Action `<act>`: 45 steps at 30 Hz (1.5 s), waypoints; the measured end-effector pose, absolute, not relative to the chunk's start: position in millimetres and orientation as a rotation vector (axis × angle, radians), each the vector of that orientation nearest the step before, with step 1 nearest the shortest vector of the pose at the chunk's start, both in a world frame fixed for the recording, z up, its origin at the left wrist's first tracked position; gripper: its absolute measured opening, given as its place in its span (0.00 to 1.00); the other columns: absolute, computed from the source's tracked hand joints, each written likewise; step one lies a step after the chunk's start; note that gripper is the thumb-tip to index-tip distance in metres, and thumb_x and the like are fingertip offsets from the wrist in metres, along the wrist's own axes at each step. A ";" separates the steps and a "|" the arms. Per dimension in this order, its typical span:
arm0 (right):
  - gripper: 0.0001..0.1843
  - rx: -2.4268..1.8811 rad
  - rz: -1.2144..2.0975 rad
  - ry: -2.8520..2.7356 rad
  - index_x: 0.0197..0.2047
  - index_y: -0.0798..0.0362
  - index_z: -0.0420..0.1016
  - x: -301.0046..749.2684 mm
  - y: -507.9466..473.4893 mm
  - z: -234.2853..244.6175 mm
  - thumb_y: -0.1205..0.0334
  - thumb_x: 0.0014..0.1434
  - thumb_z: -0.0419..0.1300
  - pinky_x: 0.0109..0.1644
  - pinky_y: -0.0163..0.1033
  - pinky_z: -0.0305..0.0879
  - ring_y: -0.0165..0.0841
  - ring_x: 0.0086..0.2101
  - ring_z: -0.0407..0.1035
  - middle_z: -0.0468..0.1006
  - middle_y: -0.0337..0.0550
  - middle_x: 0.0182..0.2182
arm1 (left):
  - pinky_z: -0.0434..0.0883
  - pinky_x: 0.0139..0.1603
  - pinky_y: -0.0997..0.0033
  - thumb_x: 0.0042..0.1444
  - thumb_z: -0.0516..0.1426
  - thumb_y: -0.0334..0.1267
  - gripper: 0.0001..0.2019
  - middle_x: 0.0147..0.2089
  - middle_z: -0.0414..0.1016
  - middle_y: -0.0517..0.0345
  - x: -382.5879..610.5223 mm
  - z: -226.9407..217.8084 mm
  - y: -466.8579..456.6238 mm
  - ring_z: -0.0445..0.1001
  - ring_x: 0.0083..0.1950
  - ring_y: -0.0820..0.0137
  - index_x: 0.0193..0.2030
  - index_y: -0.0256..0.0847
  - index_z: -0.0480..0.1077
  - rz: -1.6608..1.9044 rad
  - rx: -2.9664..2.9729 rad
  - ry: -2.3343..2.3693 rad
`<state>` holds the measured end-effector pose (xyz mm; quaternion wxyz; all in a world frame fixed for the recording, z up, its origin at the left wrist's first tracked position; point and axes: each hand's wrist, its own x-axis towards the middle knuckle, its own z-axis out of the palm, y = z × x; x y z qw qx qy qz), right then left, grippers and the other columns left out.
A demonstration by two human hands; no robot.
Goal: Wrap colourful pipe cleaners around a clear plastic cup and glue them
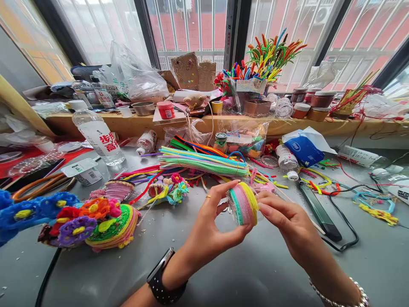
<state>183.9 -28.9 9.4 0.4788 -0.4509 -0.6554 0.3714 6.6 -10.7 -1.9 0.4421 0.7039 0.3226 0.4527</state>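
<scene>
A short, clear plastic cup-like piece [243, 204] is wrapped in bands of teal, pink and yellow pipe cleaner. My left hand [209, 217] grips it on its side above the table, thumb below and fingers over the top. At the yellow edge, my right hand [286, 219] pinches the yellow pipe cleaner [253, 202] between thumb and fingers. Whether a loose end is in that pinch is hidden. Behind the hands lies a bundle of pastel pipe cleaners [204, 163]. On the left stands a finished-looking flower-covered piece [111, 226] with striped pipe-cleaner sides.
A green-handled cutter [319, 209] and a black cable [353, 232] lie to the right. Water bottles [97, 136] stand or lie around the grey table [172, 256]. Paint jars [322, 99] and a pot of pipe-cleaner stems [257, 108] line the wooden sill. A smaller flowered piece [169, 189] sits left of centre.
</scene>
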 end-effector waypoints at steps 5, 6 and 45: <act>0.13 -1.121 0.877 -1.629 0.32 0.51 0.78 183.4 -29.3 12.8 0.53 0.58 0.56 0.46 0.38 0.66 0.35 0.38 0.68 0.77 0.44 0.33 | 0.69 0.55 0.58 0.47 0.62 0.34 0.31 0.59 0.63 0.51 7.1 -1.8 -10.3 0.65 0.58 0.60 0.58 0.50 0.57 1.121 1.747 0.807; 0.13 -1.123 0.874 -1.629 0.32 0.51 0.78 183.2 -29.7 13.6 0.54 0.58 0.55 0.46 0.38 0.66 0.35 0.37 0.68 0.77 0.44 0.33 | 0.69 0.55 0.58 0.47 0.62 0.35 0.31 0.59 0.63 0.51 7.2 -1.9 -10.1 0.66 0.58 0.60 0.58 0.50 0.57 1.121 1.746 0.808; 0.07 -1.022 0.730 -1.692 0.32 0.49 0.74 177.5 -35.1 15.7 0.62 0.59 0.56 0.39 0.32 0.64 0.30 0.34 0.66 0.72 0.40 0.31 | 0.67 0.57 0.60 0.43 0.65 0.38 0.39 0.60 0.63 0.49 5.5 -3.7 -9.9 0.66 0.58 0.60 0.61 0.48 0.52 1.038 1.688 0.847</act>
